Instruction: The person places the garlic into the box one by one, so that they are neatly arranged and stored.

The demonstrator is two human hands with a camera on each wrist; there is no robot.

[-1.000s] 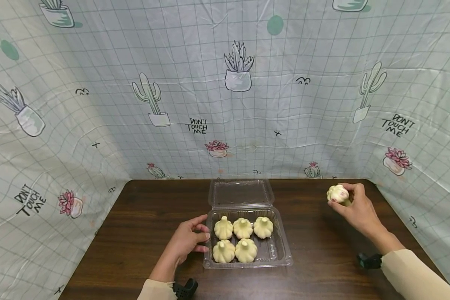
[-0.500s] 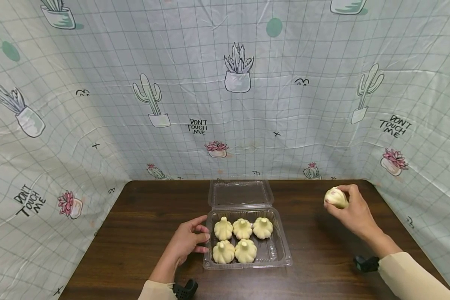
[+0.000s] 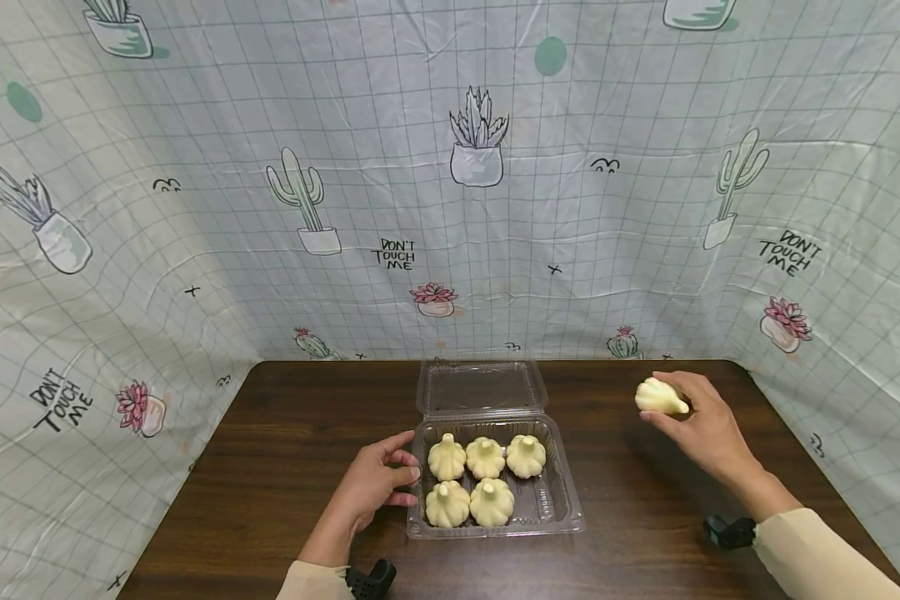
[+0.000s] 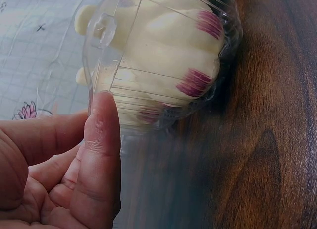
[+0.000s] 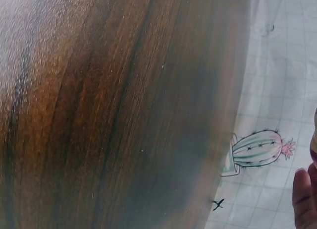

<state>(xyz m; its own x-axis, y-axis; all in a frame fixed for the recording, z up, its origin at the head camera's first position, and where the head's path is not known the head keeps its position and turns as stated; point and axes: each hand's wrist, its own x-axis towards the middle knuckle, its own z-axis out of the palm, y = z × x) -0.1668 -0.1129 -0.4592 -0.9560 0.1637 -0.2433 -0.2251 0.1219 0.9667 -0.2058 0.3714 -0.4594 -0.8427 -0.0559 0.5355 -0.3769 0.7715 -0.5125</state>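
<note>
In the head view, my right hand (image 3: 712,429) holds a pale garlic bulb (image 3: 658,397) between thumb and fingers above the right side of the table, its stem pointing right. My left hand (image 3: 371,479) grips the left rim of a clear plastic clamshell container (image 3: 562,525), with fingertips (image 4: 103,107) against the rim in the left wrist view. Several garlic bulbs (image 3: 487,458) sit stem-up inside, filling the back row and the left and middle of the front row. The front right spot holds none. Purple streaks mark the bulbs' lower sides. Only the right hand's fingertips (image 5: 303,194) show in the right wrist view.
The container's clear lid (image 3: 483,387) lies folded back toward the rear of the dark wooden table (image 3: 285,433). A printed grid cloth (image 3: 540,208) hangs behind and along both sides. A black wrist device (image 3: 731,531) is strapped at each sleeve.
My right hand has moved slightly left while turning the garlic bulb, whose purple-marked underside showed before and whose stem shows now. The left hand and container stay in place.
</note>
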